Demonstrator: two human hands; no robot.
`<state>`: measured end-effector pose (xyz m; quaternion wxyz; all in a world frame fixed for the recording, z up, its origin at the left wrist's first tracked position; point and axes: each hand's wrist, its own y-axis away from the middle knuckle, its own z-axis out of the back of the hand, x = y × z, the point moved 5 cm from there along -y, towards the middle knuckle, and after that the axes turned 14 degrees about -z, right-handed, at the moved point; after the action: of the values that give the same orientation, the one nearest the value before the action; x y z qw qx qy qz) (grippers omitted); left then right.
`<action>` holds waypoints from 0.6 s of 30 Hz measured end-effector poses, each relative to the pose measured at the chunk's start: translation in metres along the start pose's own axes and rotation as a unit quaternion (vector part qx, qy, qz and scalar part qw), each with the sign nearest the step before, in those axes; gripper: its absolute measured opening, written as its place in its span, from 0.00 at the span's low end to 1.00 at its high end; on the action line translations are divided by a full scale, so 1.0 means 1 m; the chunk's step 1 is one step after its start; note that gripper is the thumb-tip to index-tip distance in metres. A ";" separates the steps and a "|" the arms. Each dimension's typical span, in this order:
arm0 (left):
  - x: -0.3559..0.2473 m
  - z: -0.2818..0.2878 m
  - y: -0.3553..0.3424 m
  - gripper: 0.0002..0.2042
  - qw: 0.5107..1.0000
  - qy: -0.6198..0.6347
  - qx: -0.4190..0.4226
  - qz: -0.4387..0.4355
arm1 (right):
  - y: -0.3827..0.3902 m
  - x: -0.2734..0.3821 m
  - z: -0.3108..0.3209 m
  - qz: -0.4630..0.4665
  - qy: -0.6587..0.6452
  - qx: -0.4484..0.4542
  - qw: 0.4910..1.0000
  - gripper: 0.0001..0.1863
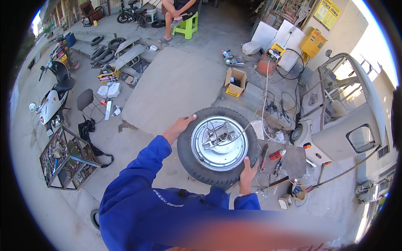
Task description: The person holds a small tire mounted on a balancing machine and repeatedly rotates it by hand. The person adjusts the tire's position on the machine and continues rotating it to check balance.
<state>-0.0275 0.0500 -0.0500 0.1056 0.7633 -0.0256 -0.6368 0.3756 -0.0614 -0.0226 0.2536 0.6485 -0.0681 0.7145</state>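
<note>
Your left hand (181, 125) grips the wheel's (217, 145) upper left tyre edge; the wheel sits flat between your hands above the concrete. Your right hand (247, 175) clasps its lower right edge, near a red can (277, 154).

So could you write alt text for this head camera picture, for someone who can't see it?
Seen from above, a person in blue sleeves holds a scooter wheel, black tyre around a silver hub, with the left hand on its upper left edge and the right hand at its lower right. Around them lie concrete ground, a white scooter and a tool rack.
</note>
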 end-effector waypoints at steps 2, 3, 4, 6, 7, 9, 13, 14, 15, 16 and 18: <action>0.013 0.005 0.033 0.39 0.997 0.018 -0.076 -0.004 | -0.044 0.010 0.000 -0.009 0.001 0.091 0.996 0.47; 0.023 0.008 0.051 0.41 0.992 0.000 -0.125 -0.001 | -0.067 0.019 -0.005 -0.020 -0.006 0.150 0.988 0.45; 0.028 0.001 0.077 0.43 0.985 0.036 -0.168 -0.018 | -0.088 0.032 -0.012 -0.017 0.017 0.192 0.981 0.43; 0.065 -0.006 0.119 0.46 0.967 0.023 -0.254 -0.009 | -0.125 0.062 -0.039 -0.026 0.065 0.275 0.959 0.42; 0.037 -0.029 0.155 0.48 0.963 0.048 -0.265 0.001 | -0.142 0.071 -0.052 -0.041 0.089 0.314 0.944 0.42; 0.102 -0.036 0.169 0.50 0.965 0.068 -0.249 0.038 | -0.178 0.085 -0.075 -0.019 0.183 0.317 0.930 0.44; 0.063 -0.055 0.188 0.52 0.958 0.166 -0.221 0.070 | -0.196 0.080 -0.094 -0.041 0.155 0.360 0.919 0.47; 0.053 -0.054 0.187 0.49 0.943 0.183 -0.265 0.083 | -0.205 0.069 -0.094 -0.017 0.149 0.342 0.928 0.46; 0.049 -0.054 0.179 0.48 0.944 0.173 -0.269 0.076 | -0.211 0.064 -0.083 0.006 0.146 0.315 0.938 0.46; 0.052 -0.048 0.175 0.47 0.941 0.167 -0.286 0.070 | -0.193 0.070 -0.083 -0.037 0.128 0.311 0.941 0.42; 0.067 -0.032 0.150 0.43 0.932 0.140 -0.333 0.029 | -0.149 0.086 -0.071 -0.094 0.070 0.316 0.941 0.41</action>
<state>0.0308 -0.1041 -0.0798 0.3749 0.7647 0.1811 -0.4919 0.3773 0.1208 0.0146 0.1054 0.6472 0.2404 0.7157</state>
